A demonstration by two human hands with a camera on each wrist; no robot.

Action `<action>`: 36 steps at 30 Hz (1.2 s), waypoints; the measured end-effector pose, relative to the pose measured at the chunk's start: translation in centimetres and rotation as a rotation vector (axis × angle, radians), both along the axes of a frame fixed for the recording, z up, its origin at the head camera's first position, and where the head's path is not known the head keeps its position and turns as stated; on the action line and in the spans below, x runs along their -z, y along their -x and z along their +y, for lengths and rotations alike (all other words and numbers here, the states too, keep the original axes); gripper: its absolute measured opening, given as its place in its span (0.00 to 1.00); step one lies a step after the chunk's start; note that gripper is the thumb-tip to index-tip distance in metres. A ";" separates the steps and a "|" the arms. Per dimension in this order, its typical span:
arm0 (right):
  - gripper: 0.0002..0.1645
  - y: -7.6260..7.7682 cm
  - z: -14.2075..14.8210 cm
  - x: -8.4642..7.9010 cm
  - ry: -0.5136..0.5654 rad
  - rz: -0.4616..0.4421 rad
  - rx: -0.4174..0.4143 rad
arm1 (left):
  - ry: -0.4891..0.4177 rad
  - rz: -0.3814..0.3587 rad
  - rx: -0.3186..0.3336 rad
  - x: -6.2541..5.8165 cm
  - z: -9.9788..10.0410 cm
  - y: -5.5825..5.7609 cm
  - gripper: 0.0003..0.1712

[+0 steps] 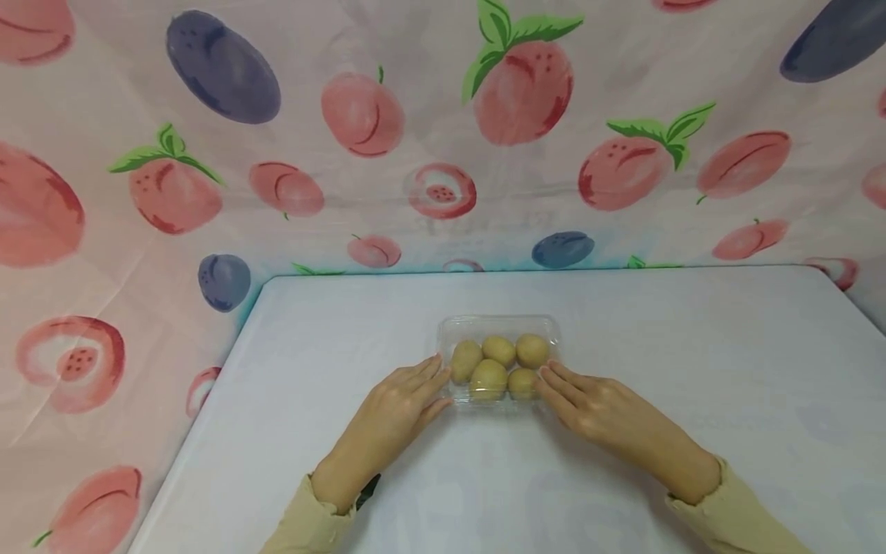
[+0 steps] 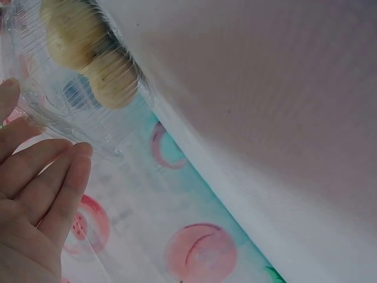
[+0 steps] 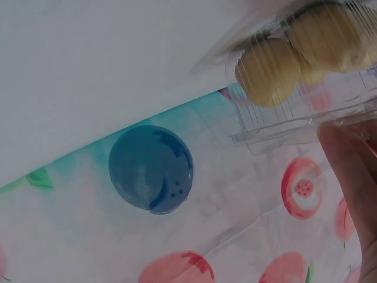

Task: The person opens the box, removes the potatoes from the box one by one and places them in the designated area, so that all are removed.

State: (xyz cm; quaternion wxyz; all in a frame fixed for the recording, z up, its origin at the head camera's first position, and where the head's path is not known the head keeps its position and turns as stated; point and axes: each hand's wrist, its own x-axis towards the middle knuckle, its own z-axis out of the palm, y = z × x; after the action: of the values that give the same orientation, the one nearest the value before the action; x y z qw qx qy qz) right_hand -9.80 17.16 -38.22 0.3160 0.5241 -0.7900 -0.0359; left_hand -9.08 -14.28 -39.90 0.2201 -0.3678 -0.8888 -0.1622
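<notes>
A clear plastic box (image 1: 498,326) with several yellow-brown potatoes (image 1: 488,379) inside sits on the white table. My left hand (image 1: 398,404) is at the box's left side, fingers extended and fingertips right at its edge, the thumb by the near left corner. At the opposite side, my right hand (image 1: 595,404) has its straight fingers against the right edge; its thumb is hidden in the head view. In the left wrist view the fingers (image 2: 69,191) reach beside the box's rim (image 2: 76,132). The right wrist view shows a fingertip at the box's rim (image 3: 294,132).
The white table (image 1: 332,331) meets a fruit-printed cloth (image 1: 415,61) along its back and left edges. A dark band (image 1: 368,491) shows beneath the left wrist. Light beige sleeves (image 1: 311,523) cover both forearms.
</notes>
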 end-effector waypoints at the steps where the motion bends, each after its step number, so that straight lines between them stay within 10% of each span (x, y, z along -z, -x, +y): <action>1: 0.36 0.0 0.0 0.1 0.006 0.000 0.001 | -0.001 0.000 0.003 0.0 0.0 0.0 0.25; 36: 0.26 0.3 0.4 -0.2 0.192 -0.029 -0.002 | -0.055 0.038 0.013 0.2 0.2 0.3 0.29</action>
State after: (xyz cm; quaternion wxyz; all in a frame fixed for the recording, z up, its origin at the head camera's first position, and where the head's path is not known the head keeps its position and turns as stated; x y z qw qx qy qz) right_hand -10.06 17.52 -38.05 0.3535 0.4927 -0.7937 0.0481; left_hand -9.38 -14.10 -40.06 0.2458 -0.3705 -0.8773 -0.1808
